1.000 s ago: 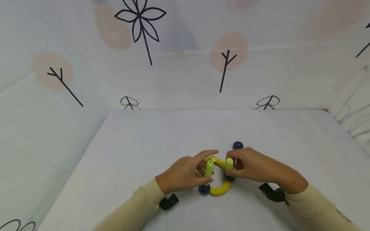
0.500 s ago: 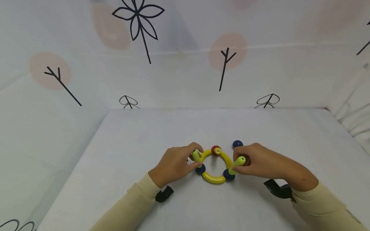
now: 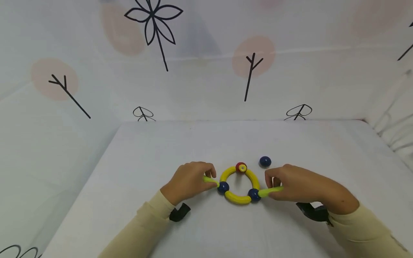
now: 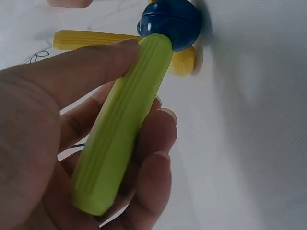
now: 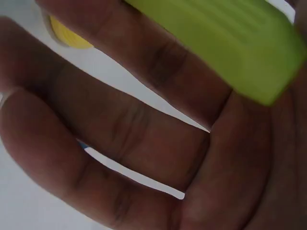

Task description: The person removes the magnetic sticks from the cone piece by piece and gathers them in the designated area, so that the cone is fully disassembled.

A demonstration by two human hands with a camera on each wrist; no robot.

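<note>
Three curved yellow rods (image 3: 238, 199) form a ring on the white table, joined by a left blue ball (image 3: 223, 187), a right blue ball (image 3: 254, 194) and a red ball (image 3: 237, 167) at the far side. A yellow piece with a pale round end (image 3: 243, 168) shows on the red ball. My left hand (image 3: 188, 181) holds a lime-green stick (image 4: 120, 129), thumb along it, its end against the left blue ball. Another lime-green stick (image 3: 269, 191) is pinched in my right hand (image 3: 295, 183) and meets the right blue ball. Both sticks lean outward, away from the ring.
A loose blue ball (image 3: 265, 161) lies just beyond the ring, near my right fingers. White cloth walls (image 3: 200, 89) with plant drawings rise behind and at the sides of the tabletop (image 3: 180, 143). Black straps (image 3: 312, 212) hang at both wrists.
Both hands have moved apart, tipping the green sticks from nearly upright to low outward slants. The ring shifted slightly away, and its red ball came into sight. The loose blue ball stayed put.
</note>
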